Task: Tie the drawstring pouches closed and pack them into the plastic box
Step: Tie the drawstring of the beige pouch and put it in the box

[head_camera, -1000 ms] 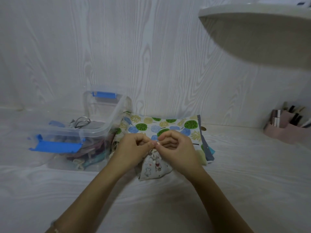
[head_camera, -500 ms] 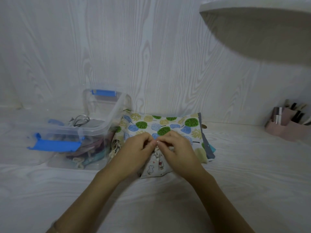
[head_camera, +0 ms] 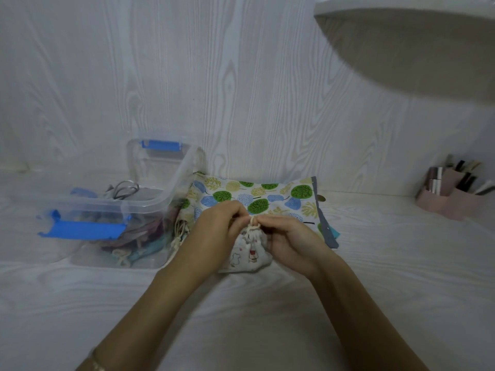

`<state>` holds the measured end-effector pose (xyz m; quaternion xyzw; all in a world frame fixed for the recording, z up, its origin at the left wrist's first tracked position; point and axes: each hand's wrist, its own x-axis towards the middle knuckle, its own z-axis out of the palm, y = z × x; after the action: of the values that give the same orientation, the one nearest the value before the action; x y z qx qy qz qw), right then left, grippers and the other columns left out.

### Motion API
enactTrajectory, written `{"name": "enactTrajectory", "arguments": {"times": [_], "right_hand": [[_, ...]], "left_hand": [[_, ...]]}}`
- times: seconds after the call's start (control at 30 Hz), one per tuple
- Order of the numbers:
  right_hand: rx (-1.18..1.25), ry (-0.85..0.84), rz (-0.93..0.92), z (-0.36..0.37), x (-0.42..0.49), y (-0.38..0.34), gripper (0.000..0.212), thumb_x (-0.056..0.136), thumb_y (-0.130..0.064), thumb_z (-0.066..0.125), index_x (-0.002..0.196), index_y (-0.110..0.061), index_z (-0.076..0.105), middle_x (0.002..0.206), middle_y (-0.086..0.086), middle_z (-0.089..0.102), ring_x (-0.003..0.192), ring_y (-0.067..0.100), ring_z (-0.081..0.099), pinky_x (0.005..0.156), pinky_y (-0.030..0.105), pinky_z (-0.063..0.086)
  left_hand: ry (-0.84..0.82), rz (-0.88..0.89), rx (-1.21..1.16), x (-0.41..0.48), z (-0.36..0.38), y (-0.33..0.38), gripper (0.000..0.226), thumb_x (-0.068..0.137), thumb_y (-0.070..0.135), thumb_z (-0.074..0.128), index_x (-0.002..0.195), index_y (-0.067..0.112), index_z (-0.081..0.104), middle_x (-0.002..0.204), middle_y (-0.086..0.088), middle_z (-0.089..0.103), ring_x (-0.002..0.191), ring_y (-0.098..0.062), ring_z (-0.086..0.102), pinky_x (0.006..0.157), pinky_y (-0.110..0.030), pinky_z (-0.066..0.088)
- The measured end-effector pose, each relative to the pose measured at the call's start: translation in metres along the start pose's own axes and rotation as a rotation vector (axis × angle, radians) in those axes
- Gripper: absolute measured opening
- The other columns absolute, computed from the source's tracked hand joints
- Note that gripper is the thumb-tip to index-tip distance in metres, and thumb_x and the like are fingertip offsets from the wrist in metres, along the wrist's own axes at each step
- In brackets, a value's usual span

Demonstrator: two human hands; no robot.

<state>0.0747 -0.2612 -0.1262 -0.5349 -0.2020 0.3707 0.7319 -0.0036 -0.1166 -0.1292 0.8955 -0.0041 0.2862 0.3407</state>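
A small cream drawstring pouch (head_camera: 249, 251) with little printed figures sits on the white table, its neck gathered. My left hand (head_camera: 218, 227) and my right hand (head_camera: 288, 236) meet at its top, each pinching the cream drawstring (head_camera: 254, 223) where it forms a knot. Behind it lies a stack of flat pouches, the top one printed with green and blue trees (head_camera: 257, 195). The clear plastic box (head_camera: 120, 207) with blue latches stands to the left, holding several coloured pouches.
The box's clear lid leans tilted over the box, its blue latch (head_camera: 80, 228) toward me. A pink organiser (head_camera: 452, 196) with cosmetics stands at the far right. A white lamp head (head_camera: 407, 41) hangs over the upper right. A wood-grain wall runs behind.
My hands have lowered and drawn together onto the pouch's neck, and the cord now sits tight in a small knot between my fingertips. The pouch looks more bunched.
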Motion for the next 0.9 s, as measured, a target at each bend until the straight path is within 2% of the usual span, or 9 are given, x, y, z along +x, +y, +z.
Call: {"name": "enactTrajectory", "arguments": {"times": [0.07, 0.13, 0.2, 0.33, 0.43, 0.57, 0.63, 0.73, 0.9], "right_hand": [[-0.033, 0.037, -0.068, 0.002, 0.000, 0.002, 0.039, 0.082, -0.010, 0.066, 0.108, 0.019, 0.061, 0.113, 0.034, 0.063, 0.105, 0.035, 0.063, 0.102, 0.046, 0.048], [-0.216, 0.163, -0.155, 0.005, -0.003, 0.002, 0.024, 0.083, -0.009, 0.068, 0.097, 0.010, 0.070, 0.094, 0.025, 0.071, 0.089, 0.030, 0.068, 0.086, 0.039, 0.056], [-0.431, 0.282, -0.270, 0.007, -0.005, 0.004, 0.014, 0.084, -0.012, 0.071, 0.090, 0.000, 0.073, 0.082, 0.012, 0.073, 0.078, 0.022, 0.069, 0.074, 0.030, 0.056], [-0.611, 0.387, -0.429, 0.014, -0.006, 0.009, 0.011, 0.080, -0.015, 0.077, 0.088, -0.012, 0.070, 0.082, 0.007, 0.072, 0.072, 0.014, 0.067, 0.069, 0.023, 0.056], [-0.697, 0.421, -0.518, 0.012, -0.004, 0.011, 0.016, 0.079, -0.016, 0.078, 0.085, -0.017, 0.064, 0.079, 0.003, 0.067, 0.067, 0.007, 0.060, 0.066, 0.021, 0.055], [-0.971, 0.397, -0.682, 0.010, -0.003, 0.013, 0.007, 0.083, -0.016, 0.073, 0.089, -0.019, 0.076, 0.083, -0.006, 0.068, 0.077, 0.007, 0.061, 0.071, 0.015, 0.050], [-0.951, 0.379, -0.685, 0.011, -0.004, 0.013, 0.011, 0.081, -0.021, 0.076, 0.092, -0.020, 0.078, 0.082, -0.006, 0.068, 0.076, 0.009, 0.062, 0.070, 0.019, 0.051], [-0.895, 0.401, -0.663, 0.008, -0.003, 0.012, 0.010, 0.080, -0.020, 0.077, 0.089, -0.016, 0.078, 0.080, -0.004, 0.069, 0.073, 0.009, 0.062, 0.067, 0.018, 0.050], [-0.768, 0.410, -0.538, 0.004, -0.005, 0.005, 0.009, 0.086, -0.012, 0.069, 0.085, -0.017, 0.076, 0.082, -0.004, 0.072, 0.076, 0.003, 0.065, 0.070, 0.014, 0.051]], "left_hand": [[-0.016, -0.069, -0.094, 0.000, 0.000, -0.002, 0.013, 0.093, 0.022, 0.058, 0.081, 0.020, 0.064, 0.074, 0.010, 0.060, 0.070, -0.001, 0.054, 0.062, -0.015, 0.040], [-0.030, -0.148, -0.186, -0.001, 0.001, -0.003, 0.015, 0.093, 0.023, 0.058, 0.080, 0.021, 0.064, 0.070, 0.013, 0.060, 0.064, 0.003, 0.053, 0.059, -0.012, 0.038], [-0.035, -0.203, -0.264, -0.001, 0.001, -0.004, 0.015, 0.093, 0.024, 0.058, 0.080, 0.020, 0.065, 0.069, 0.012, 0.061, 0.062, 0.003, 0.052, 0.060, -0.016, 0.040], [-0.023, -0.252, -0.357, 0.000, 0.000, -0.005, 0.016, 0.092, 0.023, 0.059, 0.080, 0.016, 0.067, 0.070, 0.007, 0.063, 0.064, -0.006, 0.054, 0.064, -0.030, 0.046], [-0.031, -0.291, -0.400, 0.000, -0.001, -0.004, 0.020, 0.093, 0.022, 0.058, 0.077, 0.013, 0.066, 0.061, 0.008, 0.057, 0.054, -0.002, 0.048, 0.056, -0.024, 0.040], [-0.038, -0.411, -0.571, 0.000, -0.001, 0.001, 0.021, 0.094, 0.018, 0.057, 0.080, 0.008, 0.069, 0.070, -0.002, 0.066, 0.060, -0.007, 0.058, 0.055, -0.018, 0.046], [-0.048, -0.435, -0.633, 0.000, -0.002, 0.001, 0.021, 0.094, 0.017, 0.056, 0.088, 0.002, 0.071, 0.082, -0.010, 0.071, 0.071, -0.013, 0.064, 0.065, -0.021, 0.051], [-0.051, -0.410, -0.643, -0.001, -0.003, 0.000, 0.019, 0.093, 0.014, 0.058, 0.095, 0.003, 0.073, 0.091, -0.011, 0.074, 0.081, -0.015, 0.068, 0.077, -0.026, 0.054], [0.011, -0.316, -0.552, 0.000, -0.005, 0.000, 0.009, 0.085, 0.012, 0.068, 0.087, 0.011, 0.077, 0.080, -0.001, 0.075, 0.073, -0.009, 0.069, 0.069, -0.019, 0.054]]}}
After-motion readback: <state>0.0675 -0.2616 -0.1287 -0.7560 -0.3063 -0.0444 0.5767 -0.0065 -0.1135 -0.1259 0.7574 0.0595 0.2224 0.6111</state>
